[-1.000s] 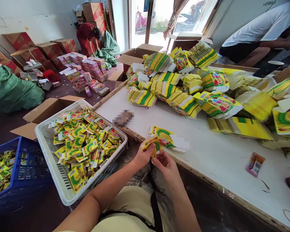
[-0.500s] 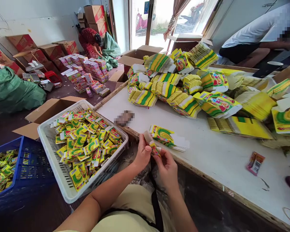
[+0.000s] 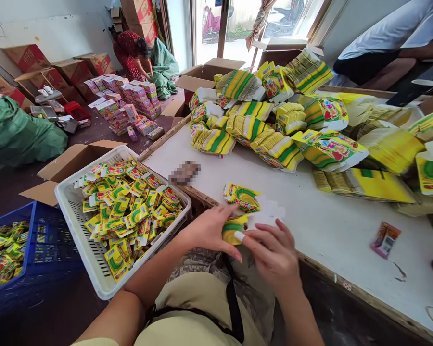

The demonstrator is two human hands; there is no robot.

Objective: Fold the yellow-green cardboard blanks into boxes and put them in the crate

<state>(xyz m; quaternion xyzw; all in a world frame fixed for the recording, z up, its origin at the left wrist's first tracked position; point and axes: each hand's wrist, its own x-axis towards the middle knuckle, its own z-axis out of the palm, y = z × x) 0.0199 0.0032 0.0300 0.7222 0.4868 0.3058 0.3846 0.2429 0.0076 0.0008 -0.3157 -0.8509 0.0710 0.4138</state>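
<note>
A small yellow carton (image 3: 234, 229) with a green swirl is between my hands, over the table's front edge. My left hand (image 3: 209, 230) has its thumb below and fingers above the carton, gripping its left side. From the right, my right hand (image 3: 274, 254) presses a fingertip on the carton, its other fingers bent near the carton's white flap. Just behind lies a stack of flat yellow cartons (image 3: 242, 197) with white flaps, partly hidden by my fingers. To the left, a white basket (image 3: 63, 202) holds many folded yellow cartons (image 3: 119, 206).
Bundles of flat yellow cartons (image 3: 245, 125) cover the back of the white table (image 3: 332, 221). A small packet (image 3: 386, 239) lies at right. A blue crate (image 3: 54, 245) stands at far left. One person (image 3: 130, 55) bends near stacked boxes; another person (image 3: 386, 43) sits at right.
My hands have turned and spread wider around the carton, whose yellow face now shows. My right hand has moved right and up. The view has shifted slightly.
</note>
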